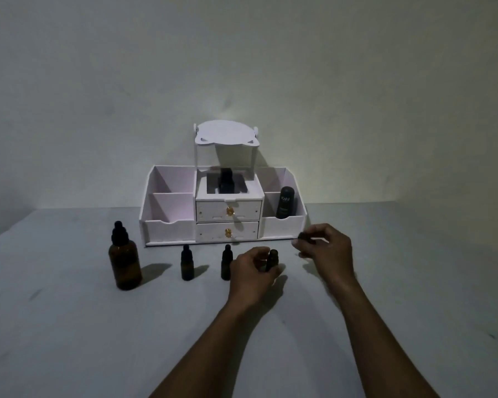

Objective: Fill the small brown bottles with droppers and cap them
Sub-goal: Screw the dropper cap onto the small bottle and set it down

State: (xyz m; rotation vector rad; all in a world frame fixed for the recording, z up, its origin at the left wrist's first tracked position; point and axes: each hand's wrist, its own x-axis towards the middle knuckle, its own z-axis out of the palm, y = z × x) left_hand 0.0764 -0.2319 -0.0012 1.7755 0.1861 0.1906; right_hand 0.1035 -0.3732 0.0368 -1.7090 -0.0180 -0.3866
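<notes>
Three small brown bottles stand in a row on the table. The left small bottle and the middle small bottle carry black dropper caps. My left hand grips the third small bottle, which is uncapped and slightly tilted. Up and to the right of it, my right hand pinches a small black dropper cap between its fingertips. A large brown dropper bottle with a black dropper top stands at the far left of the row.
A white desk organizer with two drawers stands against the wall behind the bottles. It holds a black tube in its right compartment and a dark bottle in the top middle. The grey table stretches toward me.
</notes>
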